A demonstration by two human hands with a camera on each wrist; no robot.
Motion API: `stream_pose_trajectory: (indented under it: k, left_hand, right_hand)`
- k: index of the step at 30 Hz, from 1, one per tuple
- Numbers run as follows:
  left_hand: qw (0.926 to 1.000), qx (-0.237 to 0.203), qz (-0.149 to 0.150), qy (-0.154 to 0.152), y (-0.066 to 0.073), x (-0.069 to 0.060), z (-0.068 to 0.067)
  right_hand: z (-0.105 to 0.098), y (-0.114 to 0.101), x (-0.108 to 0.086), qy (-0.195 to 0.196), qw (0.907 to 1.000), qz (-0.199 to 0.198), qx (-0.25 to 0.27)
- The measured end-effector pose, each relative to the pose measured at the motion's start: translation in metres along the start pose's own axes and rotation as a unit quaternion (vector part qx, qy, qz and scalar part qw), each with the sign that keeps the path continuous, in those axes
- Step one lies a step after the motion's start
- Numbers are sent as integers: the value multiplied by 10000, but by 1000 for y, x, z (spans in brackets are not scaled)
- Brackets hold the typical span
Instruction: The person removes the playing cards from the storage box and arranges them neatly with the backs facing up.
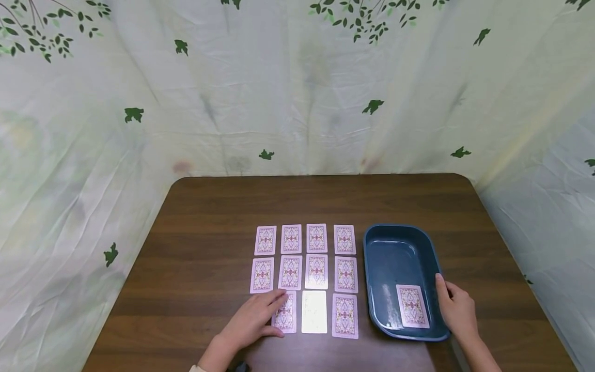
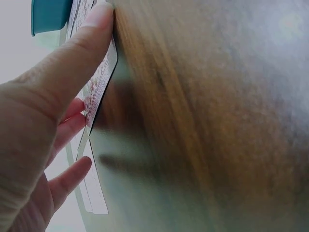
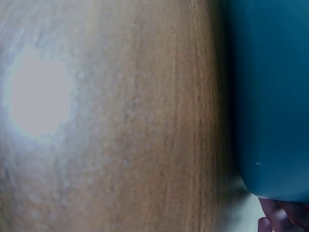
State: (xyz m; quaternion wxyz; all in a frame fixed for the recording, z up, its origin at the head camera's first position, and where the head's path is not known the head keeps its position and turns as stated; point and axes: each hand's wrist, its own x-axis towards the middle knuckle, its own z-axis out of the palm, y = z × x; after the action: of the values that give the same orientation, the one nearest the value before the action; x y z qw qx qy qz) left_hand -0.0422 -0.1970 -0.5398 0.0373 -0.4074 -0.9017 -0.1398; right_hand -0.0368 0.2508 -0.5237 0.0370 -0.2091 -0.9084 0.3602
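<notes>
My left hand [image 1: 254, 316] is over the leftmost playing card [image 1: 287, 316] of the front row, thumb at its near edge and fingers at its far edge. In the left wrist view, the thumb and fingers of the left hand [image 2: 58, 92] hold that card [image 2: 102, 79] by opposite edges. A blue tray [image 1: 388, 268] stands right of the cards, with one patterned card [image 1: 412, 306] lying inside it. My right hand [image 1: 457, 310] grips the tray's right rim, thumb on top. In the right wrist view, fingers [image 3: 280, 215] show below the tray's wall [image 3: 275, 106].
Several more cards lie in rows, patterned backs up, such as one at the back left [image 1: 265, 241]. A front-row card [image 1: 314, 312] looks almost white, perhaps from glare. All rest on a dark wooden table [image 1: 200, 217], with a leaf-print curtain [image 1: 279, 93] behind.
</notes>
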Motion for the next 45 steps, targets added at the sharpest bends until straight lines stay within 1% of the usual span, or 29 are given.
stream_pose_trajectory:
  k: [3, 6, 8, 10, 16, 18, 20, 23, 28, 30, 32, 36, 40, 42, 45]
  left_hand:
    - [9999, -41, -55, 105, 1, 3, -1]
    - [9993, 8, -176, 337, 3, 13, -1]
    - [9983, 108, -264, 506, 7, 25, -1]
    - [9975, 212, -243, 636, 12, 40, -1]
    - [9961, 244, 94, 845, 30, 85, 2]
    - [9952, 270, 198, 918, 36, 97, 4]
    - [9942, 295, 307, 991, 41, 106, 6]
    - [9926, 357, 463, 1064, 45, 114, 7]
    - [9924, 304, 521, 1073, 49, 121, 9]
    - [9924, 221, 528, 1087, 50, 125, 9]
    - [9916, 162, 569, 1150, 52, 128, 9]
    - [9894, 156, 701, 1261, 59, 137, 9]
    - [9869, 258, 862, 1340, 67, 148, 11]
    - [9867, 308, 912, 1313, 71, 154, 12]
    - [9879, 292, 949, 1187, 77, 163, 13]
  right_hand:
    - [0, 1, 0, 3, 10000, 17, 9]
    - [0, 1, 1, 87, 9999, -52, 7]
    - [0, 1, 1, 152, 9998, -112, -24]
    - [0, 1, 2, 197, 9997, -154, -46]
    - [1, 0, 1, 174, 9997, -163, -45]
    - [2, -1, 1, 174, 9997, -191, -33]
    - [2, -1, 0, 190, 9996, -217, -3]
    - [3, 0, 0, 213, 9994, -258, 39]
    - [2, 1, 1, 217, 9995, -213, 85]
    - [1, 1, 1, 219, 9995, -218, 94]
    - [0, 1, 1, 212, 9995, -233, 93]
    - [0, 0, 0, 151, 9997, -166, 67]
    - [0, 0, 0, 99, 9998, -118, 84]
    - [1, 0, 0, 114, 9998, -145, 99]
    - [1, -1, 0, 157, 9996, -183, 115]
